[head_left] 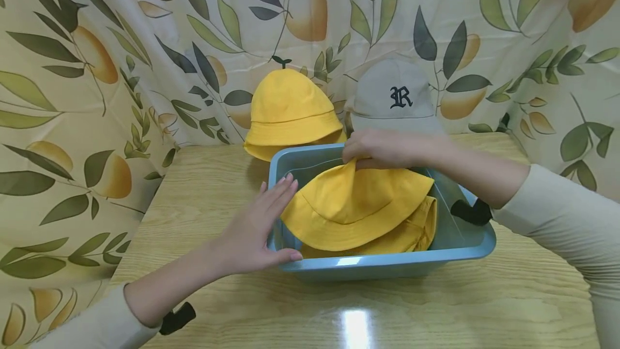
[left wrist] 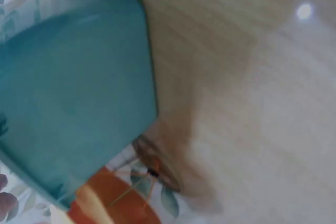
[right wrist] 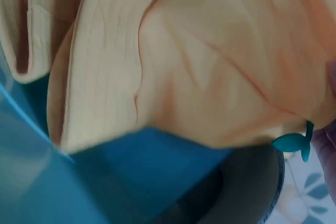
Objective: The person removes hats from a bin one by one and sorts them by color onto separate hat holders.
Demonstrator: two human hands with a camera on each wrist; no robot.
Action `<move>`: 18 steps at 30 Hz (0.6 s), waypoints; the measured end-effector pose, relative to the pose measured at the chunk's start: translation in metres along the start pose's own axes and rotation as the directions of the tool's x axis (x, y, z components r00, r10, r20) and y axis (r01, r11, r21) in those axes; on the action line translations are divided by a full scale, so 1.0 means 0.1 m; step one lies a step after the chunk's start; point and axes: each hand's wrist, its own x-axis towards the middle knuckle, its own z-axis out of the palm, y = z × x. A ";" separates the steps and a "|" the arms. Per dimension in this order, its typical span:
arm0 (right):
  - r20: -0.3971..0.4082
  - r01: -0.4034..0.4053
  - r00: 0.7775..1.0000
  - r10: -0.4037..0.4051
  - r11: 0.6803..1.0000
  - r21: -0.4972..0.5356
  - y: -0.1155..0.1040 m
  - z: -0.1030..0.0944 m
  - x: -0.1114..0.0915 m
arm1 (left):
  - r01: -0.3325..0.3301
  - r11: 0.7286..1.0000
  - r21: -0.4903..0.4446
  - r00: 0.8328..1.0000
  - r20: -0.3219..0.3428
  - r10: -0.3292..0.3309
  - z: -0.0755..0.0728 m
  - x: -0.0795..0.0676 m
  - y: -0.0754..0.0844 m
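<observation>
Right hand (head_left: 372, 147) pinching a yellow hat (head_left: 356, 206) by the crown, at the mouth of the blue bin (head_left: 382, 260)

Head view. Bin on the wooden table (head_left: 203, 203), long side running left to right. Yellow hat between its rims, over a lower hat (head_left: 422, 222), also yellow; cannot tell whether any part of it rests on that one. Right hand is at the far rim, fingers closed on the crown tip. From it the hat spreads downward and toward the wearer, the wide span of its brim roughly along the bin's length, right end a little higher. Right hand plainly the nearer. Left hand (head_left: 254, 233) at the bin's left end: fingers extended over the side rim, thumb reaching along the near corner, nothing gripped. Fingertips just beside the brim's left edge; contact uncertain. Behind the bin: standing hat (head_left: 290, 98), yellow, and to its right a grey cap (head_left: 375, 93) with a dark letter.

Left wrist view. Dim. Bin wall fills the left half, tabletop to the right; only blurred fingertips (left wrist: 6, 202) at the left edge. No hat visible.

Right wrist view. Yellow hat, pale here, stretches leftward from the hand at the right edge, crown end at the fingers, brim on the far side. Green sprout (right wrist: 287, 142) hangs by the fingers. Dark curved shape (right wrist: 247, 187) below; cannot identify.
</observation>
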 end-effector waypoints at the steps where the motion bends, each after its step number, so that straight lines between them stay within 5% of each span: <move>1: -0.010 -0.012 1.000 0.012 1.000 0.010 0.00 -0.03 -0.02 | -0.032 0.999 -0.001 0.999 -0.029 0.032 -0.03 0.02 -0.02; 4: -0.028 -0.059 0.998 0.061 0.997 0.050 0.00 -0.11 -0.07 | -0.149 0.989 0.017 0.984 -0.096 0.150 -0.12 0.11 -0.07; 9: -0.112 -0.057 0.992 0.065 0.996 0.071 0.01 -0.17 -0.11 | -0.329 0.942 0.059 0.932 -0.140 0.334 -0.22 0.25 -0.14; 18: -0.179 -0.027 0.983 0.042 0.996 0.088 0.02 -0.16 -0.10 | -0.504 0.857 0.106 0.836 -0.188 0.515 -0.28 0.45 -0.07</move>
